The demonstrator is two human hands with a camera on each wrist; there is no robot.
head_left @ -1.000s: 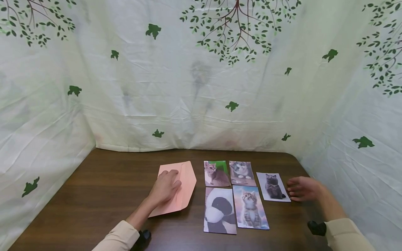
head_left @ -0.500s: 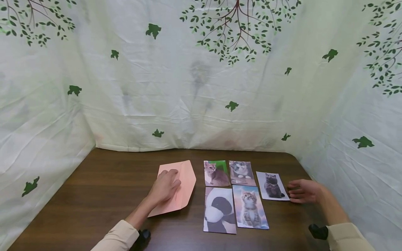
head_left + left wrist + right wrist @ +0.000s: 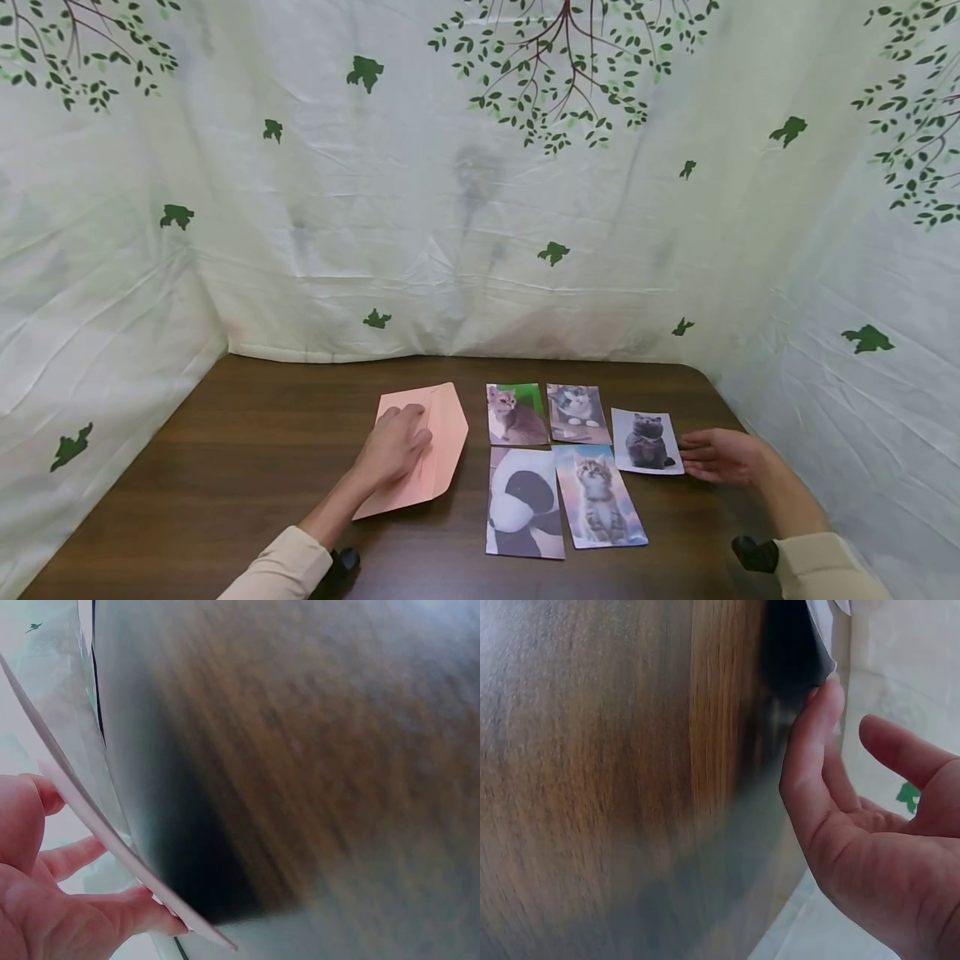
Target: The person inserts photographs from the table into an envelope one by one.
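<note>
In the head view, my left hand (image 3: 393, 446) rests on a pink envelope (image 3: 450, 442) with its pointed flap to the right. The left wrist view shows these fingers (image 3: 71, 859) against the envelope's face, the envelope seen nearly edge-on. At the right, the fingertips of my right hand (image 3: 723, 456) touch the right edge of a grey cat picture card (image 3: 630, 458). Its thumb stands apart from the fingers in the right wrist view. Left of that card, and close up against it, lies a kitten card (image 3: 607, 504) with a pastel background, slightly turned.
A panda-like black-and-white card (image 3: 504, 467), a cat card with green background (image 3: 536, 396) and a grey-and-white cat card (image 3: 566, 429) lie beside the others. The brown table (image 3: 247, 467) is bounded by white leaf-print cloth (image 3: 420, 208) at the back and sides.
My right hand has pushed the grey cat card leftward and straightened it. The kitten card beside it has turned a little, its lower end shifting right. My left hand stays still on the envelope.
</note>
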